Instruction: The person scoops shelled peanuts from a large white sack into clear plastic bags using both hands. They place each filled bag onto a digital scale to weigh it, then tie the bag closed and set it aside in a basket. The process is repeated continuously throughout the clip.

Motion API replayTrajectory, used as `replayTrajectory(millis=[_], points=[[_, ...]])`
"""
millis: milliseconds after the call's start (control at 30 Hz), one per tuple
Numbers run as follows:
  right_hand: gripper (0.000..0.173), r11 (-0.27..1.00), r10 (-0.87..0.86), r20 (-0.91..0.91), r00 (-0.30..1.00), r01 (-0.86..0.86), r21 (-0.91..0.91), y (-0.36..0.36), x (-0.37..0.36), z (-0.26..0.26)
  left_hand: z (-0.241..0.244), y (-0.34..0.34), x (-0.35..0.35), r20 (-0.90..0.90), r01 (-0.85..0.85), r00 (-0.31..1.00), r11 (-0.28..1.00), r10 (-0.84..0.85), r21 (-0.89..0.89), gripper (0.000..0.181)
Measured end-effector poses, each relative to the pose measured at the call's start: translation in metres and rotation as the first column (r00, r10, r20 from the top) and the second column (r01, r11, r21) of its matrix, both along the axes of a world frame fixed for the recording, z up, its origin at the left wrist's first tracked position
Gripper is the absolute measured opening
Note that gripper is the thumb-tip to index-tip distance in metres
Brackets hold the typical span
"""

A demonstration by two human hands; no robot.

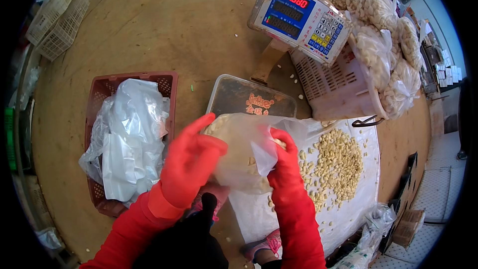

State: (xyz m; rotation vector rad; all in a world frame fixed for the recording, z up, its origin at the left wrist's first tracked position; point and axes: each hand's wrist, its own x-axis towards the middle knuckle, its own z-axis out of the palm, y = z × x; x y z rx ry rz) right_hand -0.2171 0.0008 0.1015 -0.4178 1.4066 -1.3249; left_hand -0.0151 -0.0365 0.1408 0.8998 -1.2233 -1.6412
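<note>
Both my hands wear red gloves. A translucent plastic bag point(239, 153) with peeled garlic cloves in it is in front of me, covering the near part of the scale's platform point(242, 93). My right hand point(284, 153) grips the bag near its mouth, and a few pale cloves show by its fingers. My left hand point(192, 160), slightly blurred, is at the bag's left side with thumb and forefinger apart. Whether its fingertips touch the plastic is unclear. To the right, a pile of peeled garlic cloves point(338, 164) lies on a white sheet point(254, 216).
The scale's display point(298, 18) shows lit red digits. Behind it, a pale plastic crate point(336, 93) is heaped with filled garlic bags point(373, 45). A maroon crate point(172, 108) at left holds plastic bags point(130, 149). White crates point(59, 22) stand far left. My shoe point(267, 244) touches the sheet.
</note>
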Motion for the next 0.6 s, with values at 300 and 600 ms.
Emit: replayTrajectory(millis=[300,600], points=[[0.036,0.899,-0.421,-0.156,0.893,0.434,0.061,0.131,-0.149,-0.013,0.003,0.006,0.007,0.072,-0.033,0.996,0.967,0.053,-0.253,0.041],[0.055,0.924,-0.004,-0.984,0.180,0.377,0.066,0.201,-0.244,-0.098,0.008,0.011,-0.022,0.554,0.338,0.829,0.722,0.076,-0.604,0.067]])
